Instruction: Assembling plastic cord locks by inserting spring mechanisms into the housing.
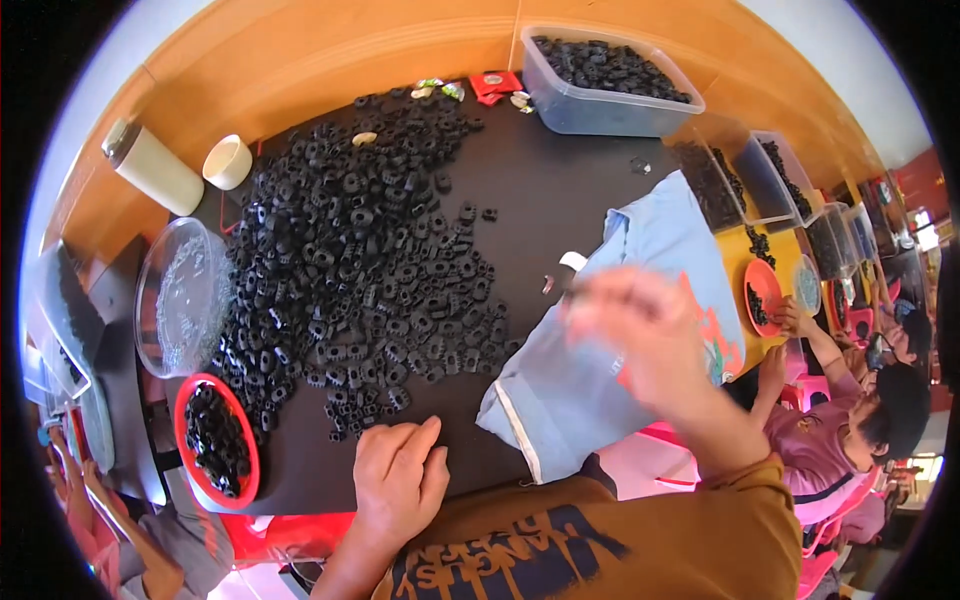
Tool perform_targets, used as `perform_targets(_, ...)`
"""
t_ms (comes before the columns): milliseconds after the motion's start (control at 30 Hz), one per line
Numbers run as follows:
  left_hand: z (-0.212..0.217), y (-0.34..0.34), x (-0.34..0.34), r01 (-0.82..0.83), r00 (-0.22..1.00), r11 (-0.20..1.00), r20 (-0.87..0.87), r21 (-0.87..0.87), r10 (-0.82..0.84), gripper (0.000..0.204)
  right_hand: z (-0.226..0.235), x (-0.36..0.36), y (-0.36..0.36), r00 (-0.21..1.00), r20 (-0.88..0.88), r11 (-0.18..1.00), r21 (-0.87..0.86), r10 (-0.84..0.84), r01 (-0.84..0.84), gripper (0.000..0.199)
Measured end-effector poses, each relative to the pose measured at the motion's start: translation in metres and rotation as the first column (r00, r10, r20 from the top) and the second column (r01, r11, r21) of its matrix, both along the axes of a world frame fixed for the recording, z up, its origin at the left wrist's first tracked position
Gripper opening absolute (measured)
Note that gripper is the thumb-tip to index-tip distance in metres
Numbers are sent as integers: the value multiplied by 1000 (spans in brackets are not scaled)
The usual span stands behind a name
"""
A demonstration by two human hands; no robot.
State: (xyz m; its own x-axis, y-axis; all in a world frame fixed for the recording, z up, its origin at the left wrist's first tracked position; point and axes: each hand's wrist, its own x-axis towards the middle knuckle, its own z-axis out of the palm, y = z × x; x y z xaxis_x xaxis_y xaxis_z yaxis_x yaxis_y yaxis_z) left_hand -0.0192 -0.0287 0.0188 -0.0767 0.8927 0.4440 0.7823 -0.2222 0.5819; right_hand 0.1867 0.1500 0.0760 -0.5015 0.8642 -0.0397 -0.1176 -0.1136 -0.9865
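A bare dark stretch of your desk (535, 190) runs between the heap of black parts (340, 240) on the left and the blue cloth (550, 420), with wood panelling (400, 50) behind. Your left hand (392, 478), fingers bent, is at the near edge just below the heap; its grip is hidden. Your right hand (640, 335) blurs over the cloth, perhaps touching it; you cannot tell what it holds.

Dark lettering (515, 555) runs across the brown shirt (700, 535).
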Motion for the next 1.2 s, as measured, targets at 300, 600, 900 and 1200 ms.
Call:
perform_targets(300, -7, 8, -3, 92, 986, 993, -148, 74, -80, 31, 11, -9, 274, 750, 100, 389, 894, -654, 220, 34)
perform_targets(600, -29, -7, -9, 32, 996, 967, -86, 254, -11, 18, -9, -41, 191, 734, 485, 500, 836, -476, -228, 45)
perform_targets(900, -41, -24, -10, -32, 999, 978, -30, 206, 39, 12, -39, -66, 5, 761, 641, 526, 684, -102, -506, 30)
perform_targets(1200, -46, -22, -7, 6, 1000, 976, 24, 217, -11, 14, -38, -81, -95, 807, 589, 578, 647, 34, -497, 29)
